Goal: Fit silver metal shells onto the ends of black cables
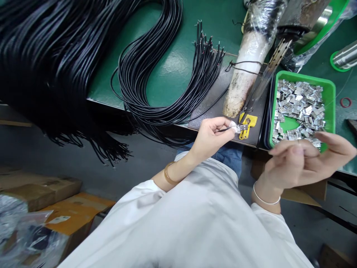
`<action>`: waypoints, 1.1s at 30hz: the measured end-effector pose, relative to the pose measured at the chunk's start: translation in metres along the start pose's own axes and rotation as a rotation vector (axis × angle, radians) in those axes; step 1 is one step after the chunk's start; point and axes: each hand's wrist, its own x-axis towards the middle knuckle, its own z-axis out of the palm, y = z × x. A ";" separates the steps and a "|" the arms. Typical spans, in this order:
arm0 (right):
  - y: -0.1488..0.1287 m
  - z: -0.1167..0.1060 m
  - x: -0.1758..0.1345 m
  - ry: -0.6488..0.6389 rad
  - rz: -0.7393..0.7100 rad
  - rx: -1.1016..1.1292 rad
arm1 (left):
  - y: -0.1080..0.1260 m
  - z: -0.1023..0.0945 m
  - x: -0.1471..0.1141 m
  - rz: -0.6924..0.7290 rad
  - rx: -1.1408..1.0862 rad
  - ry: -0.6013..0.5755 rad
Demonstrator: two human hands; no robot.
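Observation:
My left hand (213,136) is closed in a pinch on the end of a black cable (223,130), with white wrapping on a fingertip. A small metal connector (243,127) is at the fingertips, over a yellow holder (249,121); whether the cable is joined to it cannot be made out. The soldering iron (251,95) points down at the holder from above. To the right, my right hand (298,160) is raised in front of the parts tray, thumb and index finger pinched on what looks like thin solder wire (338,91). That hand is slightly blurred.
A green tray (330,111) holds many metal connector shells. Bundled black cables (156,93) cover the green table (103,74), some hanging off its edge. A dirty white tube (245,70) stands beside the iron. A wire spool (346,56) and red ring (346,102) lie right.

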 end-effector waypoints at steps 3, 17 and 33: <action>-0.001 -0.001 -0.005 -0.218 0.072 -0.150 | 0.002 0.000 -0.001 -0.001 -0.008 -0.025; -0.002 0.013 -0.006 -0.432 -0.159 -0.319 | -0.004 0.001 -0.001 0.084 0.080 0.014; 0.011 -0.007 -0.011 -0.458 -0.120 -0.131 | 0.006 -0.010 -0.012 -0.116 -0.088 -0.330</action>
